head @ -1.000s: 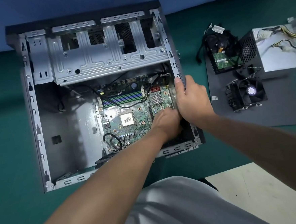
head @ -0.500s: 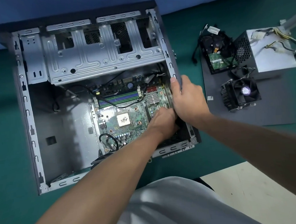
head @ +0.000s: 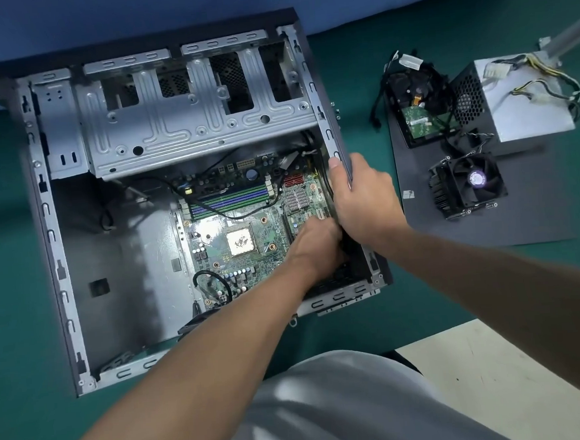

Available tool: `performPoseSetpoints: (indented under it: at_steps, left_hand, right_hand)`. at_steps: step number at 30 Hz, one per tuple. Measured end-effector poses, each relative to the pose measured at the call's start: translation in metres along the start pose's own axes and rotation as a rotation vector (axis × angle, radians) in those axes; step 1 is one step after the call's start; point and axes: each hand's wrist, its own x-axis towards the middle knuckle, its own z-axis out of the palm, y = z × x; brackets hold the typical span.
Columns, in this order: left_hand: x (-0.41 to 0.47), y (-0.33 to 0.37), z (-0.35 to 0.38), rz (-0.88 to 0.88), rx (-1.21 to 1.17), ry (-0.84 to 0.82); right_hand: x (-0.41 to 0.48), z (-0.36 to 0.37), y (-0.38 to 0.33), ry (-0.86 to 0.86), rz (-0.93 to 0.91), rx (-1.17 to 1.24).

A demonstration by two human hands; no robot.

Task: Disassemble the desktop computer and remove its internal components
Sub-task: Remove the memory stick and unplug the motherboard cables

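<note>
An open grey computer case [head: 56,236] lies on its side on the green surface. Its green motherboard [head: 244,223] sits inside at the lower right, with a bare CPU [head: 241,242] at its middle and memory slots [head: 229,199] above. My right hand [head: 362,197] grips the case's right wall, thumb over its rim. Down inside the case by that wall, my left hand [head: 314,245] reaches onto the motherboard's right edge; its fingers are hidden behind my right hand. A black cable [head: 214,283] loops over the board's lower left corner.
To the right, a dark panel [head: 522,217] carries a hard drive [head: 418,107], a grey power supply [head: 527,100] with loose wires, and a cooler fan [head: 471,183]. A blue wall runs behind the case. A pale floor patch [head: 498,377] shows at the lower right.
Both hands stay at the case's right wall. The left hand has shifted slightly along the motherboard's right edge. The view has drifted a little.
</note>
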Motion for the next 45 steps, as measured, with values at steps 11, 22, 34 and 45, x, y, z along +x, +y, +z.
performPoseSetpoints:
  at_steps: [11,22,34,45]
  left_hand:
    - [-0.003,0.003,0.0,-0.025,-0.022,-0.007]
    - [-0.003,0.006,-0.002,-0.018,0.011,0.016]
    - [-0.005,0.007,-0.005,-0.052,-0.009,0.088]
    - [-0.038,-0.043,-0.07,-0.241,-0.002,0.566]
  right_hand:
    - [0.0,-0.001,0.002,-0.002,-0.005,0.013]
    - [0.001,0.001,0.004,0.0,-0.011,-0.008]
    - [0.002,0.001,0.004,0.011,-0.011,-0.006]
    - [0.0,-0.003,0.003,-0.013,-0.019,-0.003]
